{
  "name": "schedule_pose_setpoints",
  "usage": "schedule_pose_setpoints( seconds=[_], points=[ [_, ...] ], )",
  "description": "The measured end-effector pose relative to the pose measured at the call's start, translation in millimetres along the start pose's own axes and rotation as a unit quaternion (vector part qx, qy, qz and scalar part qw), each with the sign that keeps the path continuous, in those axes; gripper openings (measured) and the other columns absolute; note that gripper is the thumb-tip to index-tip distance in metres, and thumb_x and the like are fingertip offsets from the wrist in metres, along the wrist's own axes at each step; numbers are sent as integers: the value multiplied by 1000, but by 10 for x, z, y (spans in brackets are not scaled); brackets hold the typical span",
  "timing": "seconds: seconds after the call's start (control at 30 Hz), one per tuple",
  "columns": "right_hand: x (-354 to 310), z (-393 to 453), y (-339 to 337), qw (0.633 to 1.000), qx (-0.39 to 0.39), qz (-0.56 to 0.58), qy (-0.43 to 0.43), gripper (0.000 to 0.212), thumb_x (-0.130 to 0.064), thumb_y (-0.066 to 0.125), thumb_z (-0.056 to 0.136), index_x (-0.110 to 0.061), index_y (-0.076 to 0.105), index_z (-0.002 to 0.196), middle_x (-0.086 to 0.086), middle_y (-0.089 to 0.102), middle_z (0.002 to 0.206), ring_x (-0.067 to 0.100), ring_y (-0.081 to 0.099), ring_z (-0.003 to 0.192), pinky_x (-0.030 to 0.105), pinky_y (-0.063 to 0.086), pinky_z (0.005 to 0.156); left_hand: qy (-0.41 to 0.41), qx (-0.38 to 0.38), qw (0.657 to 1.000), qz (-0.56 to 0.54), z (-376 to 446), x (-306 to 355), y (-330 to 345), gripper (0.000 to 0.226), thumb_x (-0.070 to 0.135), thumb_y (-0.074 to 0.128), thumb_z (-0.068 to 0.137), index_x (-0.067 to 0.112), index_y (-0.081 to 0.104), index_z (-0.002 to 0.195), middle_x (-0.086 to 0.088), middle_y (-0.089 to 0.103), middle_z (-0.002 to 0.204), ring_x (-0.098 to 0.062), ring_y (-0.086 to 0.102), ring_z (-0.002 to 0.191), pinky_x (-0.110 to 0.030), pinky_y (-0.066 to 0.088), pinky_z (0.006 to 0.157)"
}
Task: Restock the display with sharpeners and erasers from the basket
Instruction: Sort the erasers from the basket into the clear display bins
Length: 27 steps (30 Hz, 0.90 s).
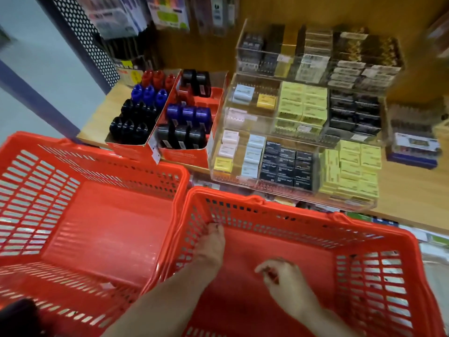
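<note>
Both hands in right red basket (379, 271): left hand (211, 249) fingers extended, right hand (283, 276) curled, grip unclear. Labels unreadable. Acrylic display (323, 142) holds boxed erasers.

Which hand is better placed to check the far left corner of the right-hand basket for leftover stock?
Left. The left hand already reaches to that corner of the right-hand basket; the right hand hangs curled mid-basket.

Shop corner with a wooden shelf

A pale wood shelf (410, 190) meets a wood back panel (315, 10). To the left stand a pale wall (31, 57) and a dark perforated panel (82, 32), crossed by a blue-grey strip (36, 98). The lighting is even.
</note>
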State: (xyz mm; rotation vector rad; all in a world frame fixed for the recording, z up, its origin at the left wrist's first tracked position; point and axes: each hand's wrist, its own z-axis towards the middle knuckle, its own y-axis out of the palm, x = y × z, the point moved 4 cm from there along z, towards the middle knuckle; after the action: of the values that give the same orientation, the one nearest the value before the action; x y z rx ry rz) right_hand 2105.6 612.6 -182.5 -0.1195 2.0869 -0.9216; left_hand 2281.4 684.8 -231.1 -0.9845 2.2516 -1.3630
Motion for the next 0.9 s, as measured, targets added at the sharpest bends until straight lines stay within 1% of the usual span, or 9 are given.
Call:
schedule_pose_setpoints(
  seconds=[0.07, 0.1, 0.2, 0.27, 0.37, 0.5, 0.63, 0.73, 0.9],
  points=[
    [101, 10, 5, 999, 9, 25, 37, 53, 0, 66, 80, -52, 61, 68, -25, 69, 81, -14, 60, 78, 1, 40, 76, -13, 18, 999, -39, 66, -15, -97, 24, 16, 60, 92, 0, 58, 110, -26, 66, 90, -26, 72, 63, -26, 52, 50],
    [139, 13, 8, 998, 13, 36, 56, 53, 2, 66, 81, -49, 63, 69, -27, 69, 78, -13, 61, 76, 2, 41, 75, -19, 15, 996, -83, 89, -64, -92, 25, 20, 56, 93, -1, 57, 105, -27, 67, 84, -28, 71, 65, -24, 51, 51],
    [176, -1, 38, 970, 5, 196, 147, 37, 9, 57, 90, -25, 70, 85, -2, 71, 87, 4, 63, 60, 11, 51, 62, -2, -60, 989, -137, 148, -116, 170, 33, 18, 35, 103, 4, 55, 125, -19, 63, 124, -32, 61, 113, -28, 44, 86],
    [175, -44, 68, 887, 7, 389, 249, 17, 1, 49, 99, -7, 63, 104, 16, 63, 101, 20, 65, 68, 20, 57, 57, 47, -130, 966, -220, 27, 32, 193, 23, 8, 50, 98, 4, 64, 116, -16, 68, 116, -27, 64, 110, -26, 44, 88],
    [87, -66, 64, 781, -13, 558, 282, 19, -15, 56, 97, -9, 60, 116, 15, 69, 113, 31, 70, 96, 31, 61, 74, 116, -157, 894, -402, -226, 310, 136, 13, 3, 66, 91, 0, 70, 104, -2, 69, 91, 10, 60, 78, -13, 43, 79],
    [7, -105, -69, 807, 14, 543, 232, 29, 1, 64, 89, -1, 63, 118, 19, 71, 109, 27, 68, 100, 22, 59, 75, 132, -189, 843, -487, -379, 449, -5, 14, 5, 68, 90, 17, 65, 96, 9, 65, 84, 14, 57, 68, -7, 43, 69],
    [140, -60, -132, 820, 89, 510, 244, 17, 7, 63, 88, 5, 66, 105, 22, 68, 100, 27, 64, 91, 19, 59, 66, 37, -70, 898, -432, -222, 161, 44, 32, 8, 72, 88, 11, 62, 118, -4, 60, 115, -13, 60, 107, -16, 43, 95],
    [229, -42, -105, 821, 92, 507, 248, 15, 7, 63, 88, 4, 68, 102, 21, 67, 99, 28, 64, 93, 17, 58, 62, 9, -49, 944, -325, -101, -17, 103, 56, 5, 65, 88, 10, 46, 140, -10, 32, 150, -22, 31, 143, -18, 20, 116],
    [386, -63, -11, 812, 101, 515, 254, 16, 12, 62, 86, 2, 69, 96, 18, 68, 85, 25, 64, 78, 20, 58, 57, -25, -25, 957, -287, 26, -69, 313, 73, 0, 56, 88, 14, 23, 152, -7, 7, 161, -22, 26, 147, -20, 21, 114]
  ],
)
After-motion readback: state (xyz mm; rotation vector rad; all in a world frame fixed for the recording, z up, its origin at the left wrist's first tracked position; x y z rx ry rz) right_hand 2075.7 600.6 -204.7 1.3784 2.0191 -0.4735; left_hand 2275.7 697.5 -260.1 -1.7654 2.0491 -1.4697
